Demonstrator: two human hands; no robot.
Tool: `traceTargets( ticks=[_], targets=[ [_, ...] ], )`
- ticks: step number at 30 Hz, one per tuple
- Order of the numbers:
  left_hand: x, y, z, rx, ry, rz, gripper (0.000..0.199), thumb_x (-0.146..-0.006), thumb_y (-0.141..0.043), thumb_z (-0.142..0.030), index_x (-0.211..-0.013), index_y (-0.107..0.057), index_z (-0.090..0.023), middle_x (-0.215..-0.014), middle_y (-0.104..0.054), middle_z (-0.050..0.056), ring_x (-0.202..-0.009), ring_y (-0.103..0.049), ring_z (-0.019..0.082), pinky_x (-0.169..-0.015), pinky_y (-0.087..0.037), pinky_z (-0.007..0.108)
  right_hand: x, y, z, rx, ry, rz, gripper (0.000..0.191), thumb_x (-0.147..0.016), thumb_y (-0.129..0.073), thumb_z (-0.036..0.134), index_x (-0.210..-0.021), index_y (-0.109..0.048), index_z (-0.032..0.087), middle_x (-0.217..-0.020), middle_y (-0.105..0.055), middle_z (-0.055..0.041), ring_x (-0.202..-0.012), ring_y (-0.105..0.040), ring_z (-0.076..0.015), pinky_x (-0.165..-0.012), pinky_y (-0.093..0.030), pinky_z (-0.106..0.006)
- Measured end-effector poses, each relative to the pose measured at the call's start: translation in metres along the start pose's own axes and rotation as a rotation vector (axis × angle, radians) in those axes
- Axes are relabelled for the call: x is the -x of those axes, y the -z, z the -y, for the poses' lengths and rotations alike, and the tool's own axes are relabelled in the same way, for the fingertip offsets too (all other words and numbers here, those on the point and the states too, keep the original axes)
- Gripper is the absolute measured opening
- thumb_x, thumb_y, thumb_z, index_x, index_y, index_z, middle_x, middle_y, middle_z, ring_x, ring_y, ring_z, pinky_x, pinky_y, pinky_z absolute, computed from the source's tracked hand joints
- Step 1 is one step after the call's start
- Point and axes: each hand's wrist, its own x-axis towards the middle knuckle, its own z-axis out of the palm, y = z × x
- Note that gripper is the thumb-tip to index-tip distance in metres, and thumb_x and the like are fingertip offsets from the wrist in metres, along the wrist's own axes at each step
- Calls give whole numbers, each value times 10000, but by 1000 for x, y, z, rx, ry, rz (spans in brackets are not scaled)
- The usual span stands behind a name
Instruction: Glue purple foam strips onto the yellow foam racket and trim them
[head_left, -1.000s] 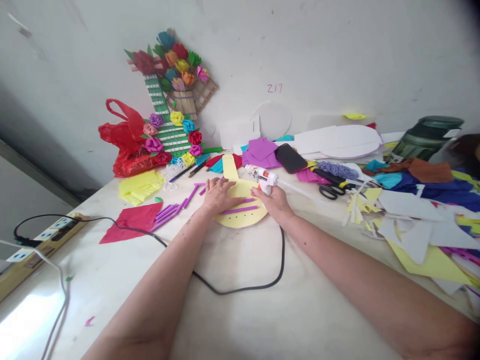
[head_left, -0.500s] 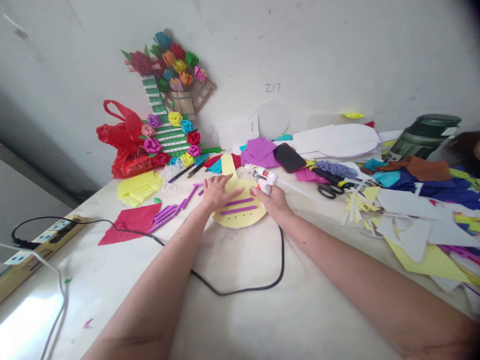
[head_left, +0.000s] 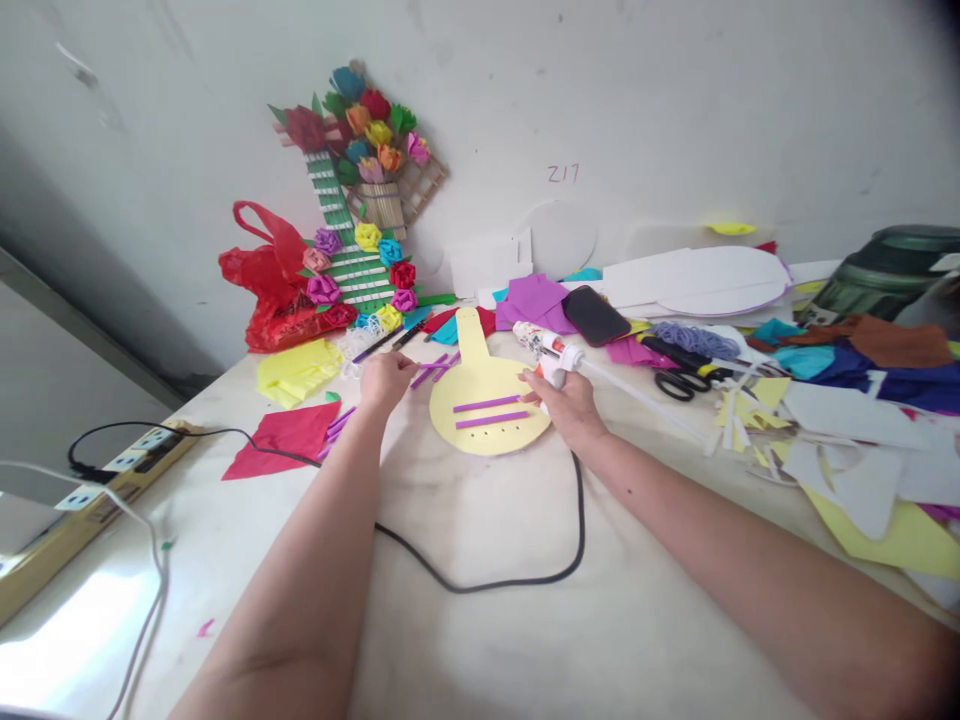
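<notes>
A yellow guitar-like cutout [head_left: 491, 440] lies flat on the table, with two purple strips [head_left: 491, 419] across its round part and a row of small dots below them. My left hand [head_left: 386, 382] is closed at the left of the cutout, pinching the end of a purple stick [head_left: 421, 366]. Other purple sticks [head_left: 340, 425] lie partly hidden beside and behind that hand. At the cutout's right edge my right hand [head_left: 568, 405] is wrapped round a white glue gun [head_left: 556, 360], whose nozzle end points up and left.
A black cable [head_left: 517, 581] loops across the table in front. Behind stand a paper-flower decoration [head_left: 352, 262] and a red bag [head_left: 274, 285]. At right lie a phone [head_left: 596, 314], scissors [head_left: 679, 384], paper scraps [head_left: 855, 415] and a dark green container [head_left: 889, 275].
My left hand has left the yellow cutout, moved left and closed on a purple stick. My right hand still holds the glue gun. The whole view has shifted slightly.
</notes>
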Motion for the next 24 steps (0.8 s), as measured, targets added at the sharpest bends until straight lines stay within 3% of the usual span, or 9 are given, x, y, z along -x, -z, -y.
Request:
traceTargets(
  ticks=[6,9,11,15,18,20,24],
  targets=[
    [6,-13,-4,-277,-154,2,270,-704,-592,-418,-830,-686,-198,-963,-653,138,-1036,-516,313,-749,-448,357,-1,1,-2,27,0,-9,331,-675,-639,406,-864,-598,138,-811,-688,-59,-530,-644,-143,-499,-498,-232],
    [4,-15,1,-276,-171,8,193,-728,-566,-343,-787,-677,-196,-964,-652,142,-1036,-521,309,-778,-445,374,-1,1,-2,32,-2,-7,324,-669,-641,399,-852,-603,135,-807,-689,-63,-529,-641,-140,-495,-497,-228],
    [0,-13,4,-211,-85,-19,175,-725,-559,-312,-783,-674,-193,-923,-664,137,-961,-568,295,-763,-448,375,-1,0,-1,27,-4,-13,321,-666,-642,395,-851,-603,135,-827,-689,-67,-524,-639,-136,-496,-500,-230],
    [-6,2,10,144,195,-104,150,-666,-632,-281,-763,-652,-168,-715,-665,82,-753,-626,232,-669,-470,320,-1,1,0,28,1,-13,328,-669,-640,397,-863,-599,136,-856,-687,-72,-518,-637,-133,-496,-508,-234],
    [-6,17,12,644,387,27,176,-641,-675,-159,-796,-597,-133,-568,-610,25,-537,-595,140,-544,-476,241,-1,1,0,32,3,-10,338,-667,-642,400,-871,-595,136,-843,-688,-71,-516,-634,-133,-494,-510,-236],
    [-5,26,13,936,443,175,165,-659,-648,-68,-801,-580,-119,-577,-613,26,-491,-584,106,-495,-472,194,-1,1,0,41,-1,-13,343,-663,-644,409,-864,-598,134,-819,-689,-69,-516,-633,-136,-487,-506,-234],
    [-3,39,13,1211,447,330,153,-702,-589,5,-813,-591,-99,-619,-622,36,-521,-610,94,-464,-491,143,-1,1,0,38,-5,-11,351,-657,-645,411,-859,-607,126,-840,-689,-79,-517,-631,-133,-472,-489,-227]
  ],
)
